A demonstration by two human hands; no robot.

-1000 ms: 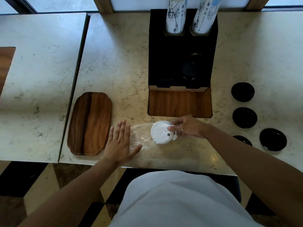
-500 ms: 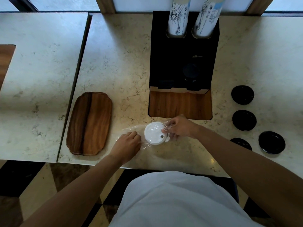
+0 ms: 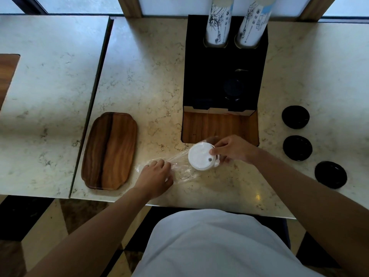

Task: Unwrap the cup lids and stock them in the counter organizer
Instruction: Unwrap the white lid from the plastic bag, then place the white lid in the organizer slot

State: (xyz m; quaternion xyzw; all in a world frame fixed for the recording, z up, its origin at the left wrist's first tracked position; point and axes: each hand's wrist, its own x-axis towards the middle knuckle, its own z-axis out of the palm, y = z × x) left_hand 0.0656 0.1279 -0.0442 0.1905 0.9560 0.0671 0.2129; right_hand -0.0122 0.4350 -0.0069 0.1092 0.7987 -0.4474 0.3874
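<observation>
On the marble tabletop (image 3: 151, 76) a wooden tray (image 3: 109, 150) lay leftmost. Beside it the left hand (image 3: 154, 176) pinched the clear plastic wrap (image 3: 179, 168), fingers curled. The right hand (image 3: 233, 149) gripped the white lid stack (image 3: 200, 157), just before the black organizer (image 3: 225, 80). Three black lids (image 3: 297, 148) lay rightmost.

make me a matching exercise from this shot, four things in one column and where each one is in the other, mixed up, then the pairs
Things
1. white lids
2. wooden tray
3. black lids
4. paper cup stacks

Places
A. standing in the back of the black organizer
B. loose on the counter at far right
C. held by the right hand, partly in plastic wrap that the left hand grips
D. flat near the counter's left edge

Pairs: 1-C, 2-D, 3-B, 4-A
</observation>
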